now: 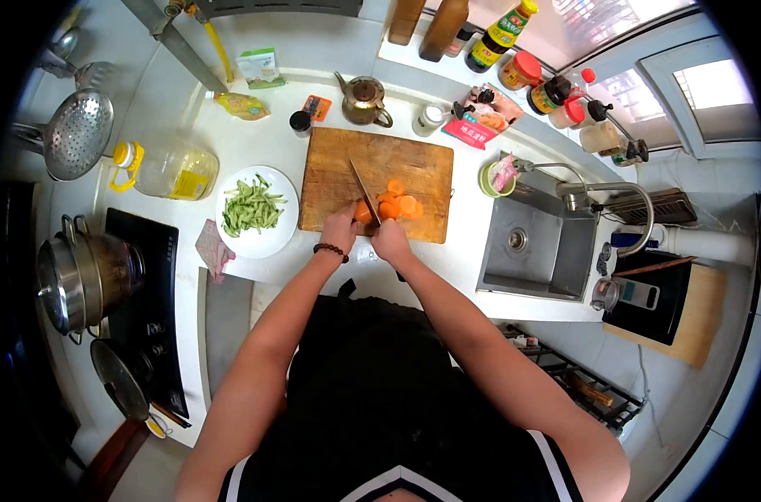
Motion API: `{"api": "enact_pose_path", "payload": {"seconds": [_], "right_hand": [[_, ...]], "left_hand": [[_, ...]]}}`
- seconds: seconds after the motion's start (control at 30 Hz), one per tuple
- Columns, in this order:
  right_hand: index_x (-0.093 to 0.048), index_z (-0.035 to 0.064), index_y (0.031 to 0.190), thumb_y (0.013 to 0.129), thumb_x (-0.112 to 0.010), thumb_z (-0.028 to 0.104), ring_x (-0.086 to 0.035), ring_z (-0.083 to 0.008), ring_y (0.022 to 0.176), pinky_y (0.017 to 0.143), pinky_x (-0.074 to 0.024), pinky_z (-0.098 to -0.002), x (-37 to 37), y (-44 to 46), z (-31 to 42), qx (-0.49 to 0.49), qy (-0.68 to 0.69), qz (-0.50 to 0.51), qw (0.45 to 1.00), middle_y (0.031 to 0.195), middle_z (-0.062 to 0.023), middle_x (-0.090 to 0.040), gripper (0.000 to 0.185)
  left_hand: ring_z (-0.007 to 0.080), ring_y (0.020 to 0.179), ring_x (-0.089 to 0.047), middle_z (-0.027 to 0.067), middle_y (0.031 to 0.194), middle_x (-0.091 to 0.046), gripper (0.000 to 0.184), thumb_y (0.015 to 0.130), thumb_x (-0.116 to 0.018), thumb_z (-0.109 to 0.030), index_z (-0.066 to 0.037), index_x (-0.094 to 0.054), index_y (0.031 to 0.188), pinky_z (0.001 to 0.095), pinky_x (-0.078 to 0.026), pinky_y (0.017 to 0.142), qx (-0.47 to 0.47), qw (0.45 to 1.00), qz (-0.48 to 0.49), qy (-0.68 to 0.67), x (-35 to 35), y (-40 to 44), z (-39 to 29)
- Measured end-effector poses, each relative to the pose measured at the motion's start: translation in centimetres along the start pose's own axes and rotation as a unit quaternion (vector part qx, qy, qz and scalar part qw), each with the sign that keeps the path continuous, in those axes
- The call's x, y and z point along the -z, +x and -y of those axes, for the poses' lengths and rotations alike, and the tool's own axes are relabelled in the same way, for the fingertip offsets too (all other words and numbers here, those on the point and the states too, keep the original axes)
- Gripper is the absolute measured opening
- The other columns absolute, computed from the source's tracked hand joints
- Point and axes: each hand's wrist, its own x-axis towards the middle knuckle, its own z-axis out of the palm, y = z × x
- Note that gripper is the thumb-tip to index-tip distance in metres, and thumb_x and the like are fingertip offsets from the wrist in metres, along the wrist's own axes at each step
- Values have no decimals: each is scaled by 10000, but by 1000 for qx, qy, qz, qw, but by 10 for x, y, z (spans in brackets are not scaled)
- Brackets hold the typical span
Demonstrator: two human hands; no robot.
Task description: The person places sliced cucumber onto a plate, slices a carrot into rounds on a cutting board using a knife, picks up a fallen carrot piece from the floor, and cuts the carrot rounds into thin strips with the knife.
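Observation:
On the wooden cutting board (330,167), orange carrot slices (410,206) lie to the right of a knife (364,188). My right hand (390,240) is closed around the knife's handle at the board's near edge, with the blade pointing up and to the left. Just left of the blade, my left hand (339,228), with a beaded bracelet at the wrist, holds the remaining carrot piece (363,212). A white plate (263,245) of green cut strips (251,205) stands left of the board.
A teapot (364,100), small jar (300,123) and white-lidded jar (429,120) stand behind the board. An oil jug (175,171) and stove (159,309) are at the left. A sink (527,243) is at the right. Bottles (502,38) line the sill.

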Motion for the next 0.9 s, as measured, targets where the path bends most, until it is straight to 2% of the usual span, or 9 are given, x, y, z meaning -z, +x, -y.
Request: {"api": "enact_pose_path", "payload": {"seconds": [0.07,0.17,0.33,0.47,0.53,0.9], "right_hand": [[-672,-114,808,808,-637,82,-670,-495,843,770,-543,-537,2,3,-5,-6,-4,-4,1000,809,-342,-649,199],[-658,-127,813,835,-637,104,-666,-502,847,771,-539,-538,8,-1,-15,15,18,5,1000,817,-347,-648,232],[-650,-132,786,852,-634,107,-652,-512,831,744,-523,-549,44,-36,13,29,23,-21,999,791,-361,-623,248],[-655,-128,778,853,-638,110,-648,-518,822,738,-518,-557,39,-33,18,33,22,-37,999,783,-364,-616,251],[-662,-135,813,825,-616,45,-651,-532,832,771,-533,-570,42,-34,25,28,8,-19,999,818,-372,-637,185],[-669,-132,806,842,-614,61,-649,-532,815,752,-530,-571,33,-36,22,18,14,-20,1000,795,-375,-625,204]], "left_hand": [[410,1043,-650,263,1139,-669,478,863,-695,-47,65,-581,1313,453,-533,910,32,999,31,-9,2,1,0],[410,1045,-649,264,1151,-665,468,871,-690,-47,59,-581,1313,456,-536,898,17,1000,16,4,-4,0,8],[408,1039,-652,248,1157,-671,461,871,-689,-41,44,-586,1313,461,-536,897,19,1000,17,-4,-2,-2,5],[402,1058,-646,238,1153,-677,438,864,-693,-38,42,-602,1285,462,-529,914,48,998,30,-17,5,-1,-3],[402,1067,-645,238,1165,-676,433,864,-693,-39,42,-605,1279,460,-530,920,36,999,17,-18,3,-1,-1],[406,1114,-634,237,1221,-665,430,855,-687,-21,41,-608,1273,452,-528,956,33,999,4,-10,-3,-1,3]]}}
